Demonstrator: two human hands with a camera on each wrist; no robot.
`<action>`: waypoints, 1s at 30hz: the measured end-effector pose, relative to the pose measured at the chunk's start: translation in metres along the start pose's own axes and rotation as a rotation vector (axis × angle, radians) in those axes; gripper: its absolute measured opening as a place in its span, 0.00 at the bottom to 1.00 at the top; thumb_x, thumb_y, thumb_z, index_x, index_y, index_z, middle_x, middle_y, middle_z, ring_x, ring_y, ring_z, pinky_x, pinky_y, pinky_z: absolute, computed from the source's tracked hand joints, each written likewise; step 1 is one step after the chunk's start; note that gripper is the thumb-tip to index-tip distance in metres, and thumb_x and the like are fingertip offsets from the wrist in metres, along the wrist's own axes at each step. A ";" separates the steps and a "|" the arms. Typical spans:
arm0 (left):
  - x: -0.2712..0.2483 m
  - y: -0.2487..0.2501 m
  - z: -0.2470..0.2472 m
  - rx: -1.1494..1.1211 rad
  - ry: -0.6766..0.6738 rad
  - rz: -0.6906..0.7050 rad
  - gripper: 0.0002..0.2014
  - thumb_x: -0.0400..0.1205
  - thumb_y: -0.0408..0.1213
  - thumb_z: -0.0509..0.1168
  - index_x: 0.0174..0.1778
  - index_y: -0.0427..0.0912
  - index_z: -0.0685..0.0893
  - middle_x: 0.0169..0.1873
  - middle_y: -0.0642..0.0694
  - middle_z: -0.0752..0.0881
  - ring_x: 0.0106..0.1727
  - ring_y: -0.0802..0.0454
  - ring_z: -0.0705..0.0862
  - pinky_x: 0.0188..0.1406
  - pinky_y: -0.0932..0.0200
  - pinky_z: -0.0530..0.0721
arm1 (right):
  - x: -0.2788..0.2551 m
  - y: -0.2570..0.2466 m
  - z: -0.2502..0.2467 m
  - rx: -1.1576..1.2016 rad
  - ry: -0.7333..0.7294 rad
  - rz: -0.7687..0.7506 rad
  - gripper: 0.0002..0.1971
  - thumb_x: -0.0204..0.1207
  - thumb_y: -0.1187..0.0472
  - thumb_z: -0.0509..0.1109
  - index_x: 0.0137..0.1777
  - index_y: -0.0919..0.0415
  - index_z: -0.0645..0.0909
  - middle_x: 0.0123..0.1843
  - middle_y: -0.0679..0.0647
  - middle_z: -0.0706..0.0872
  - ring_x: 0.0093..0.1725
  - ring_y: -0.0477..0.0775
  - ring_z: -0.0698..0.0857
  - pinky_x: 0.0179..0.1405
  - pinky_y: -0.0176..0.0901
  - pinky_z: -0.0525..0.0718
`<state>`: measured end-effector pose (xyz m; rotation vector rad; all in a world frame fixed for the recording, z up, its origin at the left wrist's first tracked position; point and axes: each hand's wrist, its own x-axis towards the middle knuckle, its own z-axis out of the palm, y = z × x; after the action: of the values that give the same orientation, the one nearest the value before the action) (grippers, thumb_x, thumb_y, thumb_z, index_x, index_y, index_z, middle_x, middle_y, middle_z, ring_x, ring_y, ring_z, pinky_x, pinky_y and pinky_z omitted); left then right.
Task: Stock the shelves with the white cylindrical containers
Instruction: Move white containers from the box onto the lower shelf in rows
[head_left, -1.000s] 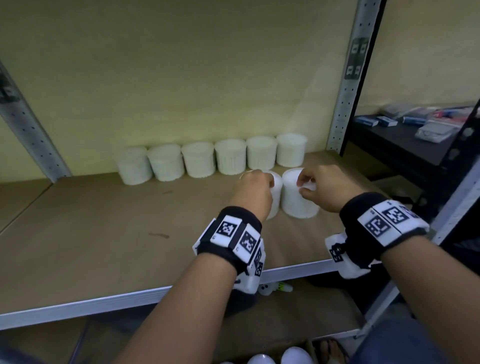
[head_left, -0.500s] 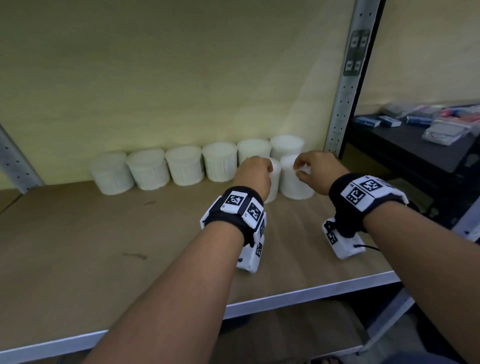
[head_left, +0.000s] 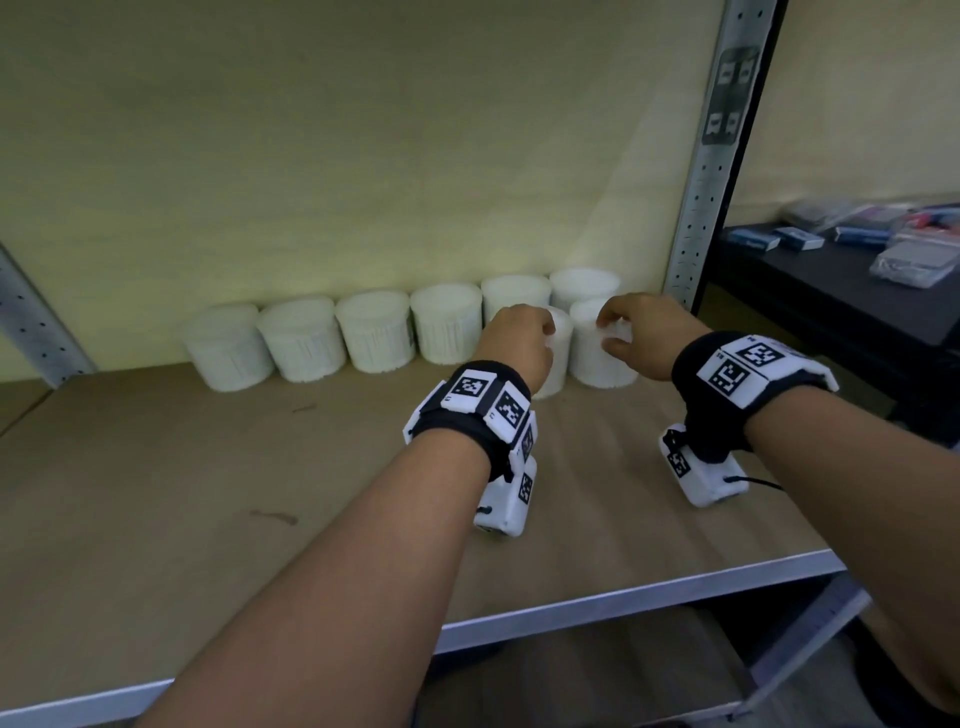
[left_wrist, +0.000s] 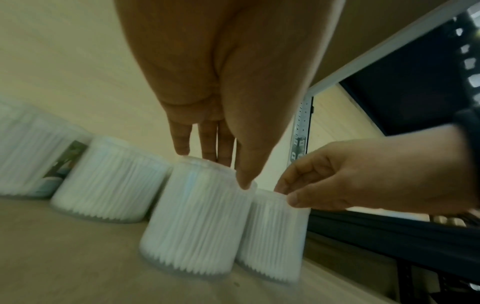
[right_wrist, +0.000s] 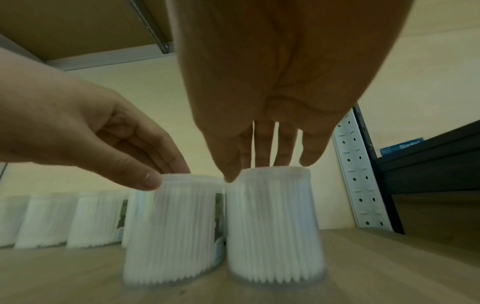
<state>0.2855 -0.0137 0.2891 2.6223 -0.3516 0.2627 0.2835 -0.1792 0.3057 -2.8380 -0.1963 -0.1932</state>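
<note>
On a wooden shelf (head_left: 156, 493), the left hand (head_left: 519, 345) and right hand (head_left: 644, 332) each pinch the top rim of 1 white container, both just before the back row (head_left: 374, 338); a careless shove could topple neighbours.

Six white cylindrical containers (head_left: 374, 332) stand upright in a row along the back of the wooden shelf (head_left: 156, 493), touching the wall. Two more containers, the left one (left_wrist: 197, 222) and the right one (left_wrist: 275, 236), stand upright side by side just before the row's right end, their ribbed white contents visible.
</note>
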 end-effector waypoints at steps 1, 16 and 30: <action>-0.003 0.000 -0.003 -0.011 -0.019 0.004 0.19 0.81 0.35 0.64 0.70 0.40 0.78 0.68 0.41 0.80 0.69 0.45 0.78 0.67 0.56 0.76 | -0.004 -0.001 -0.001 0.008 -0.011 0.005 0.19 0.80 0.58 0.67 0.70 0.59 0.76 0.71 0.58 0.79 0.67 0.59 0.79 0.62 0.46 0.77; -0.149 0.020 -0.033 -0.028 -0.136 0.005 0.23 0.79 0.43 0.66 0.71 0.43 0.75 0.69 0.46 0.76 0.70 0.49 0.75 0.64 0.59 0.73 | -0.150 -0.030 -0.003 0.101 -0.052 -0.054 0.20 0.78 0.55 0.69 0.69 0.55 0.77 0.68 0.54 0.80 0.68 0.54 0.78 0.64 0.41 0.75; -0.270 0.025 0.001 -0.079 -0.314 -0.051 0.16 0.78 0.43 0.69 0.61 0.43 0.81 0.58 0.47 0.81 0.57 0.50 0.81 0.57 0.59 0.78 | -0.271 -0.028 0.057 0.216 -0.271 0.034 0.14 0.76 0.56 0.71 0.60 0.58 0.82 0.54 0.55 0.85 0.54 0.54 0.84 0.54 0.44 0.81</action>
<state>0.0223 0.0179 0.2328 2.5892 -0.3892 -0.1795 0.0200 -0.1668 0.2183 -2.6393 -0.2105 0.2089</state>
